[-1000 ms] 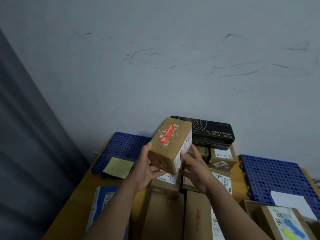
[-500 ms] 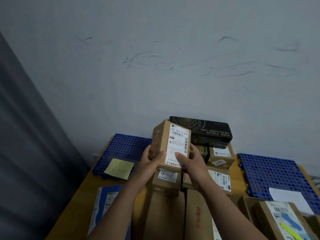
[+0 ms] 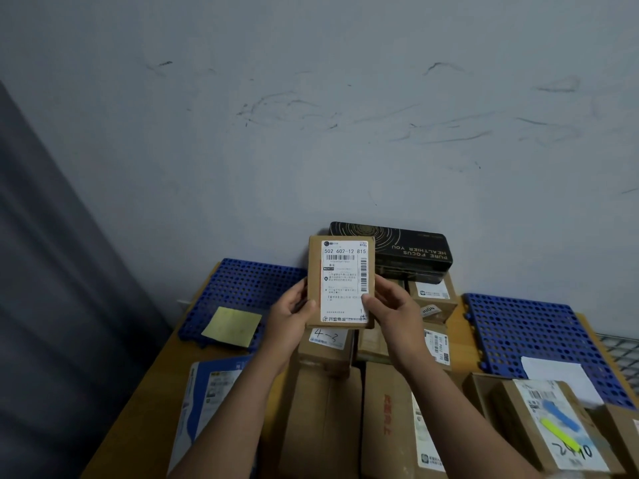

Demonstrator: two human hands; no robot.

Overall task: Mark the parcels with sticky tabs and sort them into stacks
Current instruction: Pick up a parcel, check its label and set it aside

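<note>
A small brown cardboard parcel [image 3: 340, 281] is held upright above the table, its white shipping label facing me. My left hand [image 3: 290, 314] grips its left edge with the thumb on the front. Its right edge is gripped by my right hand [image 3: 392, 311], thumb on the label's lower corner. Below lie several cardboard parcels [image 3: 325, 402], one marked "4-3". At the lower right a parcel [image 3: 549, 423] carries a blue and a yellow sticky tab. A yellow sticky note [image 3: 232, 326] lies on the left blue mat [image 3: 242, 288].
A black box [image 3: 411, 252] tops the stack at the back, against the grey wall. A blue perforated mat [image 3: 532, 333] with a white sheet lies at the right. A blue-and-white flat package [image 3: 204, 392] sits at the lower left on the wooden table [image 3: 145, 402].
Both hands have turned the parcel from its taped brown side to its label side, and it now stands upright and square to me.
</note>
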